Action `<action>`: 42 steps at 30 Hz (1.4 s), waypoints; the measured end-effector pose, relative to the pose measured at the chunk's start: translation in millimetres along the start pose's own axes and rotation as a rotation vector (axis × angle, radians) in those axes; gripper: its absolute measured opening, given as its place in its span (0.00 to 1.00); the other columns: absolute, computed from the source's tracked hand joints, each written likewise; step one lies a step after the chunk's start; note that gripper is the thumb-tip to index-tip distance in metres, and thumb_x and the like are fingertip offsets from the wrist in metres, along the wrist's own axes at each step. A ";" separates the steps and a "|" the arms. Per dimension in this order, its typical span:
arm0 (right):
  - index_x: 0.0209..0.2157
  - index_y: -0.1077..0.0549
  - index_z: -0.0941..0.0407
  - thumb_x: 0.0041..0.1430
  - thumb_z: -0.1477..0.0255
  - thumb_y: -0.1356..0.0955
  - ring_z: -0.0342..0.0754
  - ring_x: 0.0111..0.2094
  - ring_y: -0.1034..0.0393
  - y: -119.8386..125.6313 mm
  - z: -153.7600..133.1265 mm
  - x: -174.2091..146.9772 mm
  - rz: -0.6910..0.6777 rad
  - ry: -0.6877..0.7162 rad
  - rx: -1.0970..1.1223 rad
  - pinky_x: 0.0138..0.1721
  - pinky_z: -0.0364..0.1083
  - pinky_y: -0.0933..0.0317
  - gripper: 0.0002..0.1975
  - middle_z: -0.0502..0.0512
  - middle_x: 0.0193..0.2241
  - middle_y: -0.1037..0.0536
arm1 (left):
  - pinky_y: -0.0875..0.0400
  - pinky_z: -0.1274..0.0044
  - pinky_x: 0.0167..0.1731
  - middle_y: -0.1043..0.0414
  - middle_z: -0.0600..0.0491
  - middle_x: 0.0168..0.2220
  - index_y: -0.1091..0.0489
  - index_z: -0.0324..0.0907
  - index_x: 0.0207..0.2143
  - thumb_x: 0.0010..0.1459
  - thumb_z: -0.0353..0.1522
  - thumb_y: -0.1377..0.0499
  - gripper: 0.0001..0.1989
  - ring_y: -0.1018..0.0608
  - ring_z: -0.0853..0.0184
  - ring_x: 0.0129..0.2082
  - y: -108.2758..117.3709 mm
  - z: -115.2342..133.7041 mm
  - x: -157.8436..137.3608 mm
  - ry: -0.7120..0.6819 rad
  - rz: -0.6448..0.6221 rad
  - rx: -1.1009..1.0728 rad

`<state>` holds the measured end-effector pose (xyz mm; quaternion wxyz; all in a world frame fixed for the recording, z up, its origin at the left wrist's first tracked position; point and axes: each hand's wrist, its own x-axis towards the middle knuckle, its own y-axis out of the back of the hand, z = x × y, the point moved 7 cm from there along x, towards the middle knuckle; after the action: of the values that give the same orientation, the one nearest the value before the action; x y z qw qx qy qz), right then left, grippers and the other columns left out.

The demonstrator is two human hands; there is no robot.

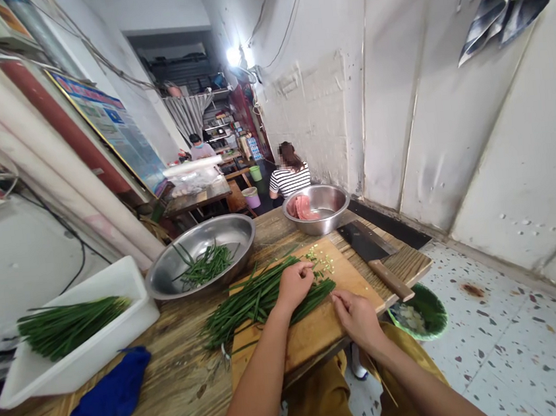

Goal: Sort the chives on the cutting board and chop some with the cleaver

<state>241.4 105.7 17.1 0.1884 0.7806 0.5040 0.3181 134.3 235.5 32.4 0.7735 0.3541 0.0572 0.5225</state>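
A bunch of long green garlic chives lies across a wooden cutting board. My left hand rests on the bunch with its fingers curled closed over the stalks. At the right end of the chives, my right hand pinches at the stalk tips with thumb and forefinger. Small pale cut bits are scattered on the board just beyond my left hand. A cleaver with a wooden handle lies to the right, apart from both hands.
A steel basin holds loose chives; a smaller steel bowl has pink meat. More chives fill a white tub, near a blue glove. Below the table's right edge stands a green basin. Two people sit beyond the table.
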 end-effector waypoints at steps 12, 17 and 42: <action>0.35 0.24 0.56 0.60 0.71 0.42 0.48 0.31 0.26 0.2 0.0 1.1 -0.005 -0.002 0.016 0.33 0.41 0.38 0.16 0.55 0.28 0.20 | 0.33 0.80 0.28 0.25 0.54 0.24 0.25 0.37 0.31 0.52 0.33 0.46 0.12 0.27 0.70 0.24 1.7 3.1 -0.5 0.003 -0.026 -0.034; 0.35 0.24 0.56 0.60 0.70 0.43 0.48 0.31 0.26 0.7 -0.6 0.9 -0.006 0.001 0.016 0.32 0.41 0.38 0.16 0.55 0.28 0.20 | 0.33 0.80 0.28 0.26 0.53 0.23 0.25 0.37 0.31 0.52 0.33 0.46 0.12 0.27 0.70 0.24 1.8 3.5 -0.5 0.008 -0.037 -0.044; 0.34 0.25 0.56 0.60 0.71 0.43 0.48 0.30 0.26 0.6 -0.6 0.5 -0.007 0.001 0.037 0.32 0.41 0.39 0.16 0.55 0.28 0.21 | 0.30 0.76 0.36 0.22 0.51 0.33 0.24 0.39 0.33 0.50 0.30 0.44 0.11 0.23 0.66 0.33 5.7 3.4 -0.9 0.005 0.000 -0.021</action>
<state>241.5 105.8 18.1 0.1749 0.7819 0.5128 0.3084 131.1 234.2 38.2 0.7771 0.3446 0.0538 0.5238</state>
